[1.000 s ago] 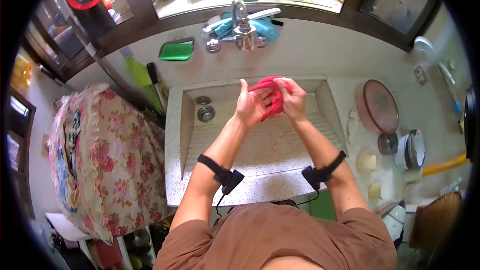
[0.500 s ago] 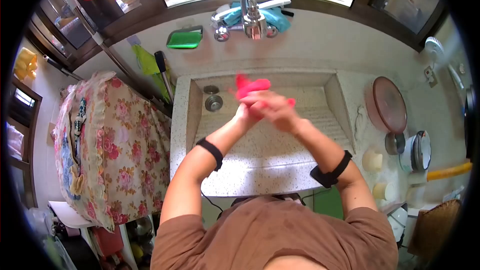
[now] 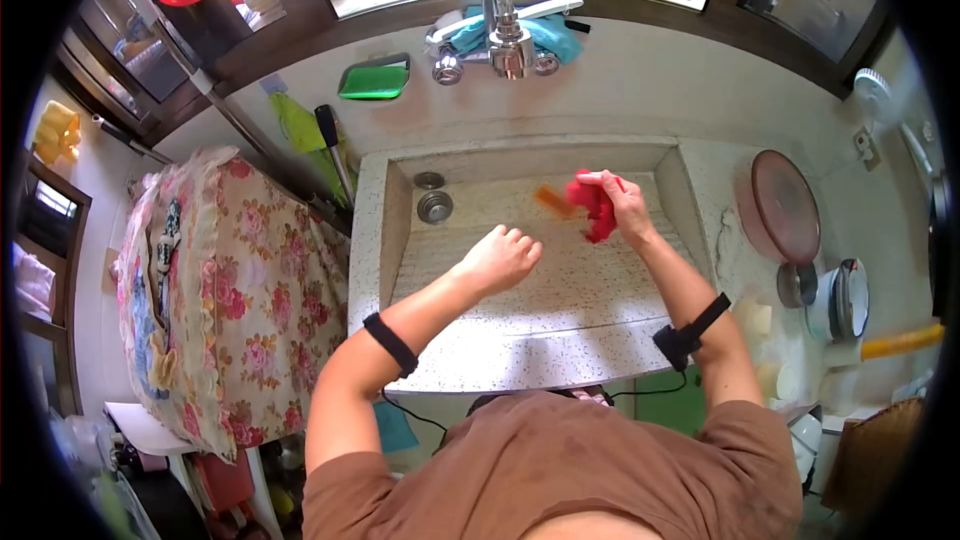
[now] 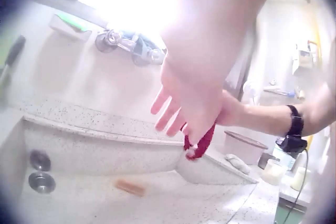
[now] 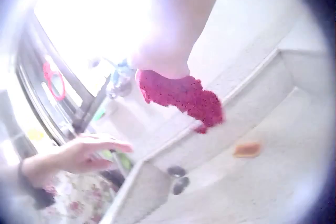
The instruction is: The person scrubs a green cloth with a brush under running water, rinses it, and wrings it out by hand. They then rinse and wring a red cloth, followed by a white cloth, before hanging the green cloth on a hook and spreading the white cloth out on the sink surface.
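Red bumpy cloth (image 3: 598, 212) hangs from the right hand (image 3: 627, 205), which pinches it over the right half of the sink (image 3: 480, 325). In the right wrist view the cloth (image 5: 184, 98) dangles below that hand. The left hand (image 3: 503, 258) is apart from it, above the sink's middle, holding nothing; its fingers (image 4: 167, 113) look relaxed in the left wrist view. An orange-brown block (image 3: 553, 202), blurred in the head view, is just left of the cloth. Both wrist views show the block (image 4: 130, 187) (image 5: 248, 150) over the sink floor; contact with the floor cannot be told.
A chrome faucet (image 3: 510, 45) stands behind the sink, with a green dish (image 3: 375, 81) on the wall to its left. The drain (image 3: 435, 206) is at the sink's back left. A pinkish basin (image 3: 785, 208) and pots line the right counter. Floral cloth (image 3: 265, 310) covers something at left.
The hands, together around the red cloth before, have separated. The left moved nearer the body without the cloth; the right moved right with it. The orange-brown block has come into view.
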Tool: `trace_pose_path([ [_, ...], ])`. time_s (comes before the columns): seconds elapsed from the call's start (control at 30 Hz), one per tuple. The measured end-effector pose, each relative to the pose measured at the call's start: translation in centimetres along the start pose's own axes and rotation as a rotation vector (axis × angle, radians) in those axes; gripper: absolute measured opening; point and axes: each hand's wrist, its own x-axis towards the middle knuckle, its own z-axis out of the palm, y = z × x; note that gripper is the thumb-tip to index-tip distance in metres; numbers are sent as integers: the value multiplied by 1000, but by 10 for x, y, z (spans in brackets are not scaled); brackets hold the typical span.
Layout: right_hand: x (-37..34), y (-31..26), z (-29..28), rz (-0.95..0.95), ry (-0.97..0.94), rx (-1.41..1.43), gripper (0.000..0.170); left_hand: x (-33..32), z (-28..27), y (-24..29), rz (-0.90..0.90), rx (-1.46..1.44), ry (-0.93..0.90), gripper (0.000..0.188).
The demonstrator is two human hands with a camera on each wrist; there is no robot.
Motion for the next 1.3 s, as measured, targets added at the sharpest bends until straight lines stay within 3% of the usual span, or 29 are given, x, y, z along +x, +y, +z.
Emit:
trace_pose_path([
  [0.03,-7,-17,16,75,-58,207,31,7,3,-3,32,-46,-195,34],
  [0.07,-10,-8,34,-84,-270,97,35,15,3,-7,73,-80,-384,30],
  [0.1,-12,1,51,-262,-465,19,40,23,2,-7,43,-47,-260,21],
  [0.13,-28,9,76,-538,-293,-413,45,23,-15,-6,-7,-316,-122,22],
  [0.2,-25,-2,66,-130,-314,-67,48,8,-58,-6,-121,-868,143,25],
  [0.23,-17,-15,55,63,-229,258,51,5,-56,-16,-121,-1086,57,29],
  [0.27,-11,-24,43,262,-138,584,54,0,-54,-17,-281,-1547,193,32],
  [0.33,-13,-44,38,84,-125,721,62,-4,-22,-24,-293,-2106,804,37],
  [0.37,-10,-42,46,-11,-164,719,60,-1,18,-30,-371,-2131,1042,41],
  [0.4,-11,-39,58,-95,-202,717,58,2,-22,-7,-482,-2366,1109,39],
  [0.47,-23,-18,77,11,-651,207,53,15,50,-4,512,-2930,890,50],
  [0.5,-31,-5,98,-407,-687,-266,55,19,83,4,244,-2789,858,61],
  [0.53,-43,-9,101,-599,-653,-565,59,17,77,5,151,-2836,860,62],
  [0.6,-43,-26,95,-513,-759,-315,55,16,63,-2,-22,-2919,876,63],
  [0.67,-43,-53,59,127,-831,235,47,6,59,-17,-246,-2544,891,52],
  [0.7,-44,-48,37,83,-707,299,41,-18,25,-9,-448,-2457,947,40],
  [0.73,-41,-37,7,83,-568,125,39,-34,30,-12,-770,-2289,1101,39],
  [0.8,-43,-4,-57,113,-190,-323,36,-83,45,-14,-717,-2144,1131,33],
  [0.87,-58,43,-132,203,207,-802,39,-114,-4,7,-1035,-2216,1133,30],
  [0.9,-71,58,-166,184,337,-790,38,-126,14,2,-1008,-2289,978,27],
  [0.93,-75,88,-205,140,383,-1085,38,-155,51,-7,-1022,-2336,854,24],
  [0.97,-78,97,-226,298,355,-1462,40,-196,91,-3,-1069,-2376,752,22],
  [1.0,-90,128,-257,372,497,-1514,48,-227,130,-2,-1082,-2317,501,26],
  [1.03,-101,175,-303,328,423,-1507,55,-241,173,9,-1547,-1691,468,36],
  [1.07,-103,183,-311,560,454,-1427,57,-260,191,25,-1366,-1251,270,33],
  [1.1,-102,201,-328,764,290,-1538,58,-277,208,40,-1228,-758,133,38],
  [1.13,-115,248,-363,709,276,-1602,58,-267,184,50,-1588,-843,-1,40],
  [1.2,-113,208,-328,735,448,-1466,54,-241,147,53,-1584,-591,-63,43],
  [1.3,-94,211,-346,632,601,-1336,46,-243,161,56,-1513,-291,20,45],
])
